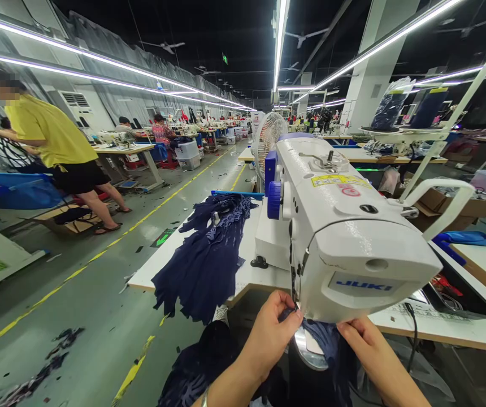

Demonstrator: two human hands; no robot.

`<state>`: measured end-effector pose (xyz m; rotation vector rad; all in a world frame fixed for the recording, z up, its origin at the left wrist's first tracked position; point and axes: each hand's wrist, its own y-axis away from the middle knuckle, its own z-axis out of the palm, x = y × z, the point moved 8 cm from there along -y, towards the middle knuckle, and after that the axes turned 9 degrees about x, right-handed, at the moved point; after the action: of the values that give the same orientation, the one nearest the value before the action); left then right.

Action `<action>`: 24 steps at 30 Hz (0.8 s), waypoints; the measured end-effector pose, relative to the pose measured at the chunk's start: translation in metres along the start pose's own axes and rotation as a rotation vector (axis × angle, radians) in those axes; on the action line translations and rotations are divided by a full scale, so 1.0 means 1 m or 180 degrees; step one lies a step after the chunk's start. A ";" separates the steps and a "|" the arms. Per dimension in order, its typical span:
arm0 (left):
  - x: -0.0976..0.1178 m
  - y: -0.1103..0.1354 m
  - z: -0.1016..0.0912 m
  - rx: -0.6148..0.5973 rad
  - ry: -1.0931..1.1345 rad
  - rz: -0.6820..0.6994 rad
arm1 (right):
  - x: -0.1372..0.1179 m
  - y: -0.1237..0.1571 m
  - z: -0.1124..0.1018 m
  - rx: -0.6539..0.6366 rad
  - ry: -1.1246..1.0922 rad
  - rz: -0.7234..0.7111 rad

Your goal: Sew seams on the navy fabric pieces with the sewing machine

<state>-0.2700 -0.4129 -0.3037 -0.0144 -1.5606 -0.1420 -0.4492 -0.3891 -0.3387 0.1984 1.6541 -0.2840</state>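
Observation:
A white sewing machine [345,237] marked JUKI stands in front of me, its head hiding the needle area. Beneath that head, navy fabric [325,339] stretches between my hands and hangs down over the machine's bed. My left hand [274,319] pinches the fabric's left edge between thumb and fingers, close beside the machine head. On the right, my right hand [359,333] is closed on the fabric, its fingertips partly hidden behind the head. A pile of navy cut pieces [209,254] drapes over the table's left end.
A white fan [270,138] stands behind the machine. Large thread cones [427,107] sit on a stand at right. A black tray [459,294] lies on the table [421,325]. More navy fabric [200,362] hangs low at left. A person in a yellow shirt [50,127] stands across the aisle.

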 end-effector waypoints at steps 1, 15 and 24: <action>0.000 0.000 0.000 -0.0003 0.0019 -0.0002 | 0.000 0.000 -0.001 0.0033 0.0028 -0.0022; -0.004 0.000 -0.001 0.0030 0.0027 0.0025 | 0.009 -0.005 -0.004 -0.0009 0.0285 -0.0055; -0.006 0.002 0.001 0.0003 0.0114 0.0020 | 0.017 -0.002 0.002 -0.0049 0.0054 0.0148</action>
<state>-0.2710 -0.4101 -0.3091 -0.0158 -1.5247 -0.1358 -0.4501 -0.3925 -0.3554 0.2278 1.6656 -0.2349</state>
